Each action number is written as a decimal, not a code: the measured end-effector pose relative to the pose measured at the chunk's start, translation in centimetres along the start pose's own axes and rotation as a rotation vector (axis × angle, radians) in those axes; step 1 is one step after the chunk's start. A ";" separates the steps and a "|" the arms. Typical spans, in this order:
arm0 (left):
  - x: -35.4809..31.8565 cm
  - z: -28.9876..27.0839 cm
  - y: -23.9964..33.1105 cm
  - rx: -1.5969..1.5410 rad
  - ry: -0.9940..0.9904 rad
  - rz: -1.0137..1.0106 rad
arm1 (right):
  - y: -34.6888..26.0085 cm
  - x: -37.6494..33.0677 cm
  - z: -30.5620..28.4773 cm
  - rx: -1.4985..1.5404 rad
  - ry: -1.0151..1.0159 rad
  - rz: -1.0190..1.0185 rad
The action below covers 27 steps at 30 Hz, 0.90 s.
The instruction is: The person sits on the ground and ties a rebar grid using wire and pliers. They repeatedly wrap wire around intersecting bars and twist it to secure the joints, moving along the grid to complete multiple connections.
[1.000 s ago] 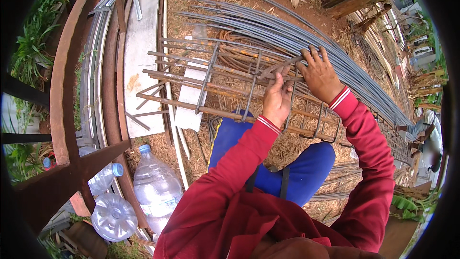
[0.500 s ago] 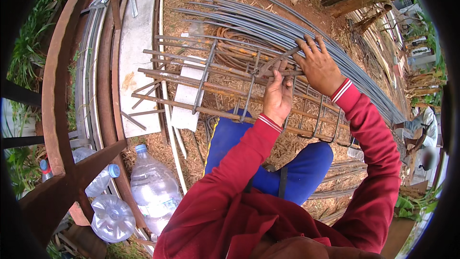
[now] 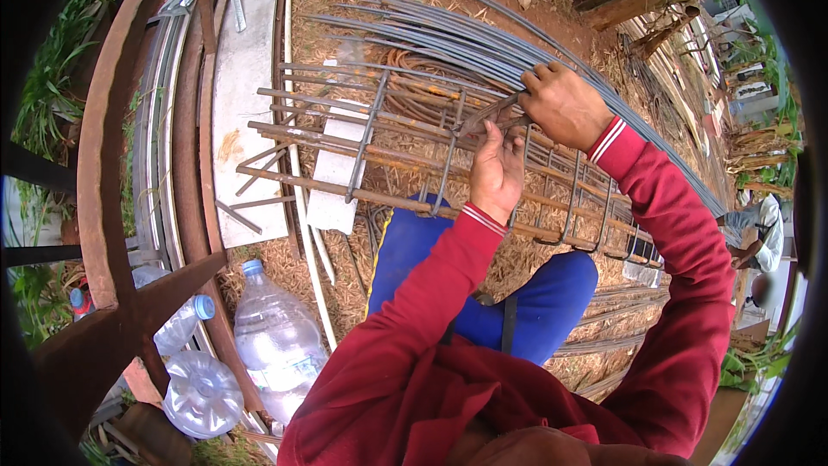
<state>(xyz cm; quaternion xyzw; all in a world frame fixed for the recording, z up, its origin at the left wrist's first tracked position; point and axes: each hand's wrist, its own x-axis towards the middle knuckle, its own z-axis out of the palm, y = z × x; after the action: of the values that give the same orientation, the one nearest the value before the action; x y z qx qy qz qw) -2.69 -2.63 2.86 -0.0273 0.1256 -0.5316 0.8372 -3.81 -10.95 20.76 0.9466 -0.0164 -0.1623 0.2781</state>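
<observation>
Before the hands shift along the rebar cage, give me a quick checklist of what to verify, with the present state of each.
1. Left hand on the cage: ok, its fingers rest on a stirrup at the top bars.
2. Right hand grip: ok, closed around a thin metal piece at the same joint.
3. Tie made at that joint: cannot tell, the hands cover it.
4. Rebar cage supported: ok, lying across the person's blue-trousered knees.
5. Loose grey rods: ok, bundled beyond the cage, apart from the hands.
6. Water bottles: ok, on the ground to the left, away from the cage.

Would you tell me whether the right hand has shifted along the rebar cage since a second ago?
Yes: the right hand shifted left along the rusty rebar cage, closer to the left hand.
</observation>
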 end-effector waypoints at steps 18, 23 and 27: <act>2.4 3.5 -1.1 -0.215 0.205 -0.007 | -5.7 -3.6 -1.1 0.043 -0.086 0.352; -1.4 3.7 -1.3 -0.066 0.300 0.021 | -2.0 -3.8 0.9 1.303 -0.737 0.496; -2.2 1.5 0.4 -0.054 0.091 -0.092 | -5.2 -6.0 2.5 1.955 -0.761 0.698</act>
<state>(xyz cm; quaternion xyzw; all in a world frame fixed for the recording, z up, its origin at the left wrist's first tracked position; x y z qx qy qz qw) -2.86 -0.66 4.68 -0.0316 0.1766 -0.5665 0.8043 -10.62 -7.12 17.79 0.5899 -0.4882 -0.2724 -0.5826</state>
